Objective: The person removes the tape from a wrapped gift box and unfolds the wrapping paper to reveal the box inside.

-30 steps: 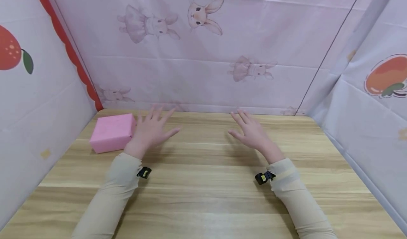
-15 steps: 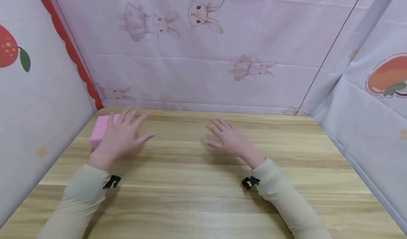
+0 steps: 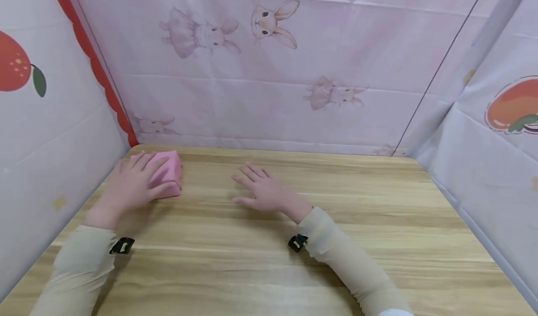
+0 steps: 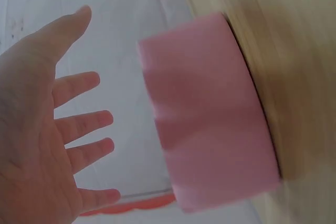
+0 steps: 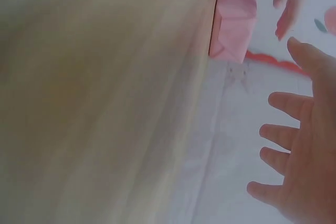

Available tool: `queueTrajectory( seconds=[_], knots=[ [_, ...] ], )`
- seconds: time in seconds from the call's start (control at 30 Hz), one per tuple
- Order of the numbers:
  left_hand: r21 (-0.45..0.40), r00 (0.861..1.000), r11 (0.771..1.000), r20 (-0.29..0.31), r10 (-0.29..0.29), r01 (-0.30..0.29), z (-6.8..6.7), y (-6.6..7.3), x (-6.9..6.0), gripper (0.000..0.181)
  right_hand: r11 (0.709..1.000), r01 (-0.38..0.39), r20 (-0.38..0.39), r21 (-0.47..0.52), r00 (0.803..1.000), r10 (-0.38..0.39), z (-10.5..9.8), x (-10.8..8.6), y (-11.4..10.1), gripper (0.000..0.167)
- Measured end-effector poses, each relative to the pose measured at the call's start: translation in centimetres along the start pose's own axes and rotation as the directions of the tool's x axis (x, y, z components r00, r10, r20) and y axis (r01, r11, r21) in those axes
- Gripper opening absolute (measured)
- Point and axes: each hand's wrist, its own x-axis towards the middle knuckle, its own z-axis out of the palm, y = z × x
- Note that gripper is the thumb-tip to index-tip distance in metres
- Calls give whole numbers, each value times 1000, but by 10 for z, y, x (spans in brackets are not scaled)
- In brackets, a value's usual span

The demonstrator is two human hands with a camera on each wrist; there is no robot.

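Note:
A pink box point(image 3: 171, 171), wrapped like a parcel, sits at the table's far left. My left hand point(image 3: 130, 185) hovers above its near left side with fingers spread, hiding much of it in the head view. In the left wrist view a gap shows between the left hand point(image 4: 39, 124) and the box point(image 4: 210, 114), so they are apart. My right hand point(image 3: 266, 191) is held over the middle of the table, fingers extended, holding nothing. The right wrist view shows the box point(image 5: 234, 19) some way beyond the right hand point(image 5: 310, 145).
The wood-grain table point(image 3: 260, 269) is bounded by a rabbit-print cloth point(image 3: 252, 106) at the back. White fruit-print cloths point(image 3: 33, 138) hang along the left and right sides. Each wrist carries a small black camera point(image 3: 122, 246).
My left hand has moved left from the box's right side, passing over it to its left part. The right hand has moved left and slightly nearer. The box stays in place.

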Motion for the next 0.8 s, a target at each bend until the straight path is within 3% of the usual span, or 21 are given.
queueTrajectory(
  seconds=[0.47, 0.8],
  knots=[
    [-14, 992, 994, 73, -105, 107, 0, -44, -12, 81, 996, 83, 47, 45, 995, -85, 6, 55, -53, 75],
    [-13, 971, 984, 166, -172, 176, 1, -64, -19, 96, 994, 73, 61, 84, 995, -78, 21, 97, -74, 76]
  ],
)
